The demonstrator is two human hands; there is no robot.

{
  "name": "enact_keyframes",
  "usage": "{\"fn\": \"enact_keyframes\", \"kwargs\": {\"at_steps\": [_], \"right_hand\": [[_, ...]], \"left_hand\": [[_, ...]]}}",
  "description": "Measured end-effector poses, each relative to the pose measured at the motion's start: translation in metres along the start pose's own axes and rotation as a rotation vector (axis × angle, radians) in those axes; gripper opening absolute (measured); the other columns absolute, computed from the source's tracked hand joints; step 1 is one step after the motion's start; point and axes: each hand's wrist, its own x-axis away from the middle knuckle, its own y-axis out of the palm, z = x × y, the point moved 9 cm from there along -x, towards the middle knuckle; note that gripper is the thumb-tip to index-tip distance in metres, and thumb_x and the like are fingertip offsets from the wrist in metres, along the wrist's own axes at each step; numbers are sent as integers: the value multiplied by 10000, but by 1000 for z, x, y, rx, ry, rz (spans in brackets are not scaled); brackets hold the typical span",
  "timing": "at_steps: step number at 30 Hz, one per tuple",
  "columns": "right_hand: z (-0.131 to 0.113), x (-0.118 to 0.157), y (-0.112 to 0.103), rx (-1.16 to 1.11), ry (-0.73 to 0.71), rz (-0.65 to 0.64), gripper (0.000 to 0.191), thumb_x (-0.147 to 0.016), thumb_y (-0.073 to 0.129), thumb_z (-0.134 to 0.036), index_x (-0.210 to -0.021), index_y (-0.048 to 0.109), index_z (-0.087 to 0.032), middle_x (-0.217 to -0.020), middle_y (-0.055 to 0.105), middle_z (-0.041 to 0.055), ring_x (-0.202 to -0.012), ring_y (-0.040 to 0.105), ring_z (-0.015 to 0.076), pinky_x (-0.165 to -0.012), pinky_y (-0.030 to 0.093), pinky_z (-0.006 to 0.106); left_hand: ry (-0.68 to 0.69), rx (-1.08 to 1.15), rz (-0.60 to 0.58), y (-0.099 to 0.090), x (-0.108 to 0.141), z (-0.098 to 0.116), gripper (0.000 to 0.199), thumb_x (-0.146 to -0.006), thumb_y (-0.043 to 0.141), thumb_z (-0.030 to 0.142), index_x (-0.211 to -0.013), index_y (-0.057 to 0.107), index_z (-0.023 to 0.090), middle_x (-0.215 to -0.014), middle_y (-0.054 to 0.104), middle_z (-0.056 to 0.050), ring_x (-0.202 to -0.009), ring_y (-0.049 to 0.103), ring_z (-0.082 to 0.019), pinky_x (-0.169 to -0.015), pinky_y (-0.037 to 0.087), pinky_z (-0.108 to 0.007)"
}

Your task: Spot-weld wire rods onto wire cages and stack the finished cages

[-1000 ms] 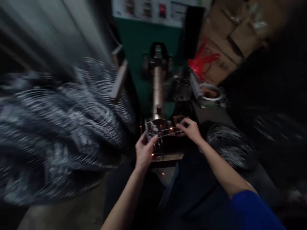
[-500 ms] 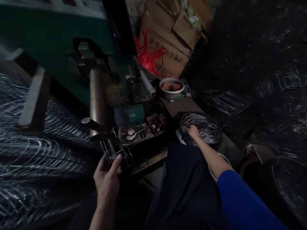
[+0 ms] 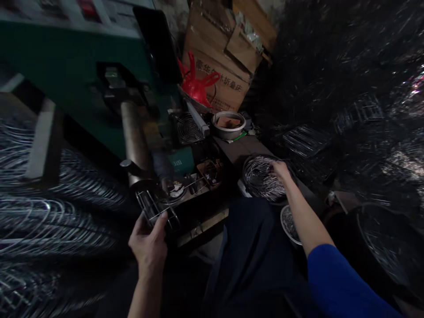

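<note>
My left hand [image 3: 149,242] is closed around the near end of a small metal wire rack [image 3: 157,217], its thumb pressed on top. The rack sits just below a thick metal cylinder [image 3: 133,137] of a green machine; whether they touch I cannot tell. Over to the right, my right hand [image 3: 280,170] reaches into a round dark tray heaped with thin metal wire pieces [image 3: 262,180]. Its fingers are curled together at the right side of the heap. What lies between the fingertips is too dark and small to make out.
Stacked wire racks [image 3: 49,216] fill the left side. Behind the tray stand a grey bowl [image 3: 228,133], a small fan [image 3: 188,128], a red plastic bag [image 3: 198,90] and a cardboard box [image 3: 218,66]. A white-rimmed bucket [image 3: 287,223] is under my right forearm. Dark wire goods crowd the right.
My right hand has moved from the left side of the wire heap to its right side. My left hand still grips the rack near the cylinder. The view has shifted slightly.
</note>
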Motion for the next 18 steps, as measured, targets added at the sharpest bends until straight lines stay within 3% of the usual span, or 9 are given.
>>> {"fn": "enact_keyframes", "kwargs": {"at_steps": [3, 7, 11, 14, 18], "right_hand": [[-28, 29, -2, 35, -89, -122, 81, -798, 644, -230, -817, 651, -151, -671, 657, 20, -565, 614, 144, -488, 471, 213], [-78, 63, 37, 85, -355, -380, 233, -773, 643, -280, -962, 713, -163, -784, 714, 37, -595, 599, 147, -532, 441, 241], [-112, 88, 87, 103, -611, -335, 262, -788, 677, -393, -907, 739, -167, -742, 686, 33, -683, 577, 176, -639, 431, 283], [-114, 121, 132, 7, -695, -359, 312, -815, 690, -483, -731, 682, -183, -673, 598, 0, -671, 518, 157, -654, 393, 276], [-97, 170, 189, -167, -650, -517, 428, -776, 742, -509, -590, 530, -187, -593, 424, -44, -595, 387, 115, -607, 326, 258]], "left_hand": [[9, -47, -4, -12, 9, -8, 673, -613, 875, 347, -1229, 675, 166, -914, 681, -23, -700, 591, -111, -613, 492, -212], [-37, -7, -55, -23, 37, -18, 704, -639, 872, 337, -1281, 645, 159, -1004, 702, -48, -823, 643, -143, -763, 524, -258], [-40, 31, -113, -25, 58, -15, 701, -688, 851, 334, -1321, 615, 147, -933, 688, -35, -812, 637, -140, -764, 509, -256], [-38, 37, -103, -30, 62, -12, 700, -714, 840, 324, -1347, 596, 154, -839, 641, -5, -753, 604, -119, -704, 481, -238], [-65, 64, -76, -35, 62, -13, 715, -700, 856, 325, -1342, 595, 150, -786, 594, 16, -687, 545, -95, -645, 439, -224]]}}
